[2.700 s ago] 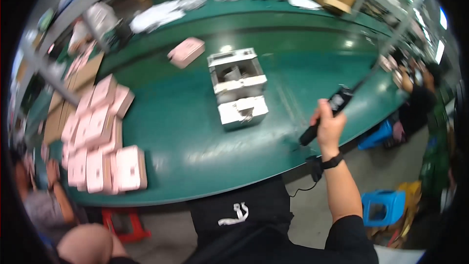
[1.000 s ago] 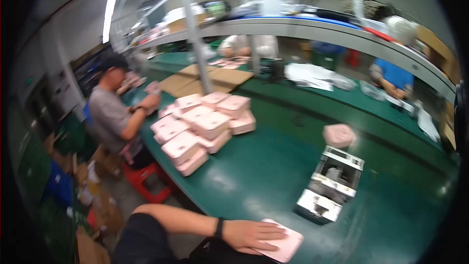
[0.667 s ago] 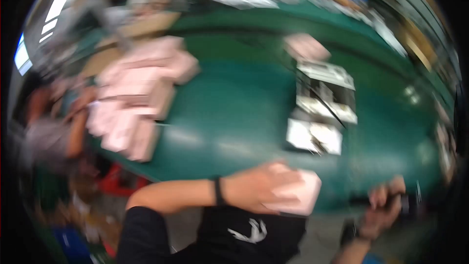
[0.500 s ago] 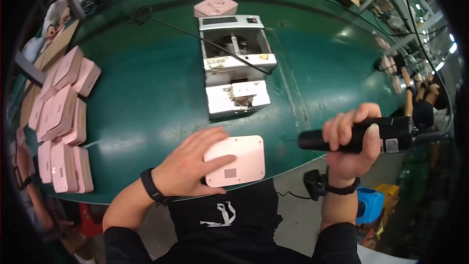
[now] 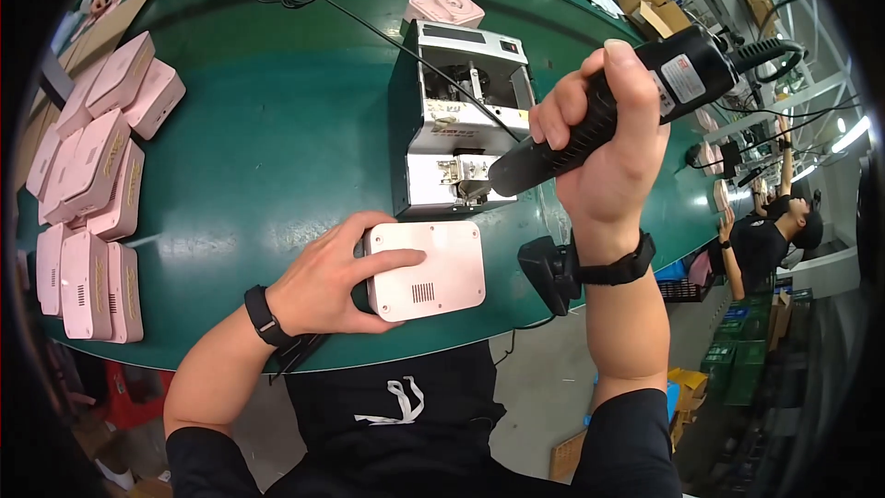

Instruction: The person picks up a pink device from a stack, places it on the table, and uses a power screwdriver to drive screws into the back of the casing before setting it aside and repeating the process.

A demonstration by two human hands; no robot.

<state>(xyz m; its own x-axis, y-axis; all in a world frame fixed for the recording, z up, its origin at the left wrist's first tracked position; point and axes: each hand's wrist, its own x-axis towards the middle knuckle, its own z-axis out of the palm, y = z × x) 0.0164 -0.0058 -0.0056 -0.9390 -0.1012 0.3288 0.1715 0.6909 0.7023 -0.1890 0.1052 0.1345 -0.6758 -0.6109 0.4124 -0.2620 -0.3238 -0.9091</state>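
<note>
A pale pink plastic housing (image 5: 452,267) lies on the green table near its front edge, showing a slotted vent and small holes at its corners. My left hand (image 5: 336,267) grips it from the left, fingers along its edges and one finger across its top. My right hand (image 5: 613,134) is wrapped round a black corded electric screwdriver (image 5: 562,152). The screwdriver slants down to the left, its nose at the front of the white screw feeder (image 5: 419,180). Whether the tip touches the feeder I cannot tell.
Pink housings stand stacked (image 5: 97,166) along the left side. Another pink housing (image 5: 447,7) sits behind the feeder. A black cable (image 5: 369,26) crosses over the feeder. Open cardboard boxes (image 5: 650,0) are at the far right. Another person (image 5: 770,240) is at the right.
My right hand has brought the screwdriver up and left, from beside the housing to the front of the feeder. The left hand still holds the housing. My view has shifted somewhat.
</note>
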